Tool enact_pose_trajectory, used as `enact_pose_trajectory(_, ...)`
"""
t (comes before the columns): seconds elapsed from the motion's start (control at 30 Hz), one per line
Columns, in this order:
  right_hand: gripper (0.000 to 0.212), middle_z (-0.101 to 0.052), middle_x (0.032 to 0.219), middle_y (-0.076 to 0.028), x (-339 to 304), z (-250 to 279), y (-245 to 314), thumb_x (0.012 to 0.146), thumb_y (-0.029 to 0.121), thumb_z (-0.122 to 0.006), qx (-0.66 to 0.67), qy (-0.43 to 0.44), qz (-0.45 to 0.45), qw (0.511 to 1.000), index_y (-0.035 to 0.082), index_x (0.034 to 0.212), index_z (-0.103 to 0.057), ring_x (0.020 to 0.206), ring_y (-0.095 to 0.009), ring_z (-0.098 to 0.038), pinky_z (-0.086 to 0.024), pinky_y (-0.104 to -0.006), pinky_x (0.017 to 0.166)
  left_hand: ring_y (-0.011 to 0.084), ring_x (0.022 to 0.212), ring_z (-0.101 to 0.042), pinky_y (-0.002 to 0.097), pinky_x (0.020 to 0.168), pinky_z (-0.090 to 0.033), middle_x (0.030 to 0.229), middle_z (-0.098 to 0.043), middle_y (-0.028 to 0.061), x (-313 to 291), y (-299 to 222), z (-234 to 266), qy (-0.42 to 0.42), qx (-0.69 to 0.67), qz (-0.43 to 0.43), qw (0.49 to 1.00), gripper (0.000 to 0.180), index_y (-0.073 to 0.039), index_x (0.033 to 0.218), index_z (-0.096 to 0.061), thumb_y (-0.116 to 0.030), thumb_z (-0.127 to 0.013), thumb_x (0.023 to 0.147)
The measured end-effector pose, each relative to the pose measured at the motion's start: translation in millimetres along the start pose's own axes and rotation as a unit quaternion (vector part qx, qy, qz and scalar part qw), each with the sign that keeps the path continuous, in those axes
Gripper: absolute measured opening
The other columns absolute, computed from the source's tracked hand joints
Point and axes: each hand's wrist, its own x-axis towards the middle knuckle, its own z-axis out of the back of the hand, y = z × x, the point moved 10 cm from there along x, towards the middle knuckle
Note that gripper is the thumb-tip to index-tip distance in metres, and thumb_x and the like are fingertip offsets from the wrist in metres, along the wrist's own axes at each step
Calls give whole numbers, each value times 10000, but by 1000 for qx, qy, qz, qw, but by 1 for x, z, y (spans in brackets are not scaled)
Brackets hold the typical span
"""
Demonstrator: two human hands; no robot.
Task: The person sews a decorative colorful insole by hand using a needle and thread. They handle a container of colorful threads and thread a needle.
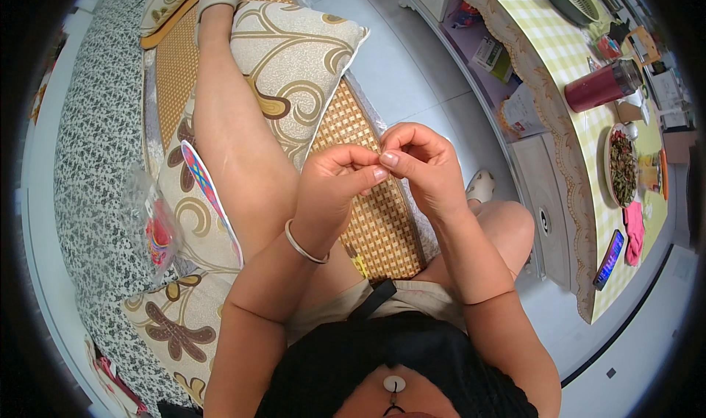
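Note:
My left hand [331, 179] and my right hand [430, 169] meet in front of me, fingertips touching. Thumb and forefinger are pinched together on each hand. Whatever they hold, if anything, is too fine to make out. Left of my outstretched leg, a patterned insole [209, 190] in blue and red with a white edge leans on the cushion. Beside it lies a clear plastic bag [160, 234] with pink and red contents that look like thread.
I sit on a sofa with a woven mat [379, 219] and patterned cushions [298, 58]. At the right, a table with a checked cloth [548, 36] bears a dark red tumbler [603, 86], a dish of food [622, 169], a phone [609, 260] and a pink cloth [634, 233].

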Motion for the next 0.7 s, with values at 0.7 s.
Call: enact_pose_trajectory(0.7, 80, -605, 781, -45, -1, 12, -8, 809, 49, -655, 9, -50, -42, 998, -16, 850, -634, 630, -70, -470, -362, -201, 558, 66, 662, -539, 178, 601, -428, 794, -635, 54, -1, -3, 3, 9, -34, -26, 999, 120, 35, 880, -631, 18, -662, 765)
